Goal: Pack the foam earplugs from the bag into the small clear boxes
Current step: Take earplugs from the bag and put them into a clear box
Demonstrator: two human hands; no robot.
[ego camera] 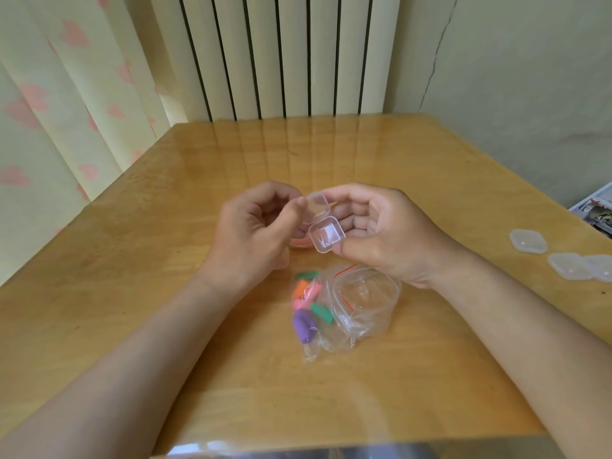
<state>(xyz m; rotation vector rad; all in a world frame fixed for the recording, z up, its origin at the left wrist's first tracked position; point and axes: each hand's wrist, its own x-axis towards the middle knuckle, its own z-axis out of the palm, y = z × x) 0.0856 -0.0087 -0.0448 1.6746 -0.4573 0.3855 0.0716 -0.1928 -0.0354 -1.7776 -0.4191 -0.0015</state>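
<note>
A small clear hinged box [326, 238] is held above the wooden table [165, 293], its lid [317, 207] swung up. My right hand [381, 233] grips the box base between thumb and fingers. My left hand [255, 230] pinches the lid's edge with thumb and forefinger. The box looks to hold nothing. Just below the hands lies a clear zip bag [344, 309] with several foam earplugs [308, 306] inside: purple, green, orange and pink. Something pink shows under my left hand, mostly hidden.
Three more small clear boxes lie shut at the table's right edge: one [528, 240] farther back, two [569, 266] [601, 267] side by side. A printed paper [596, 213] lies past the right edge. Curtain and radiator stand behind the table.
</note>
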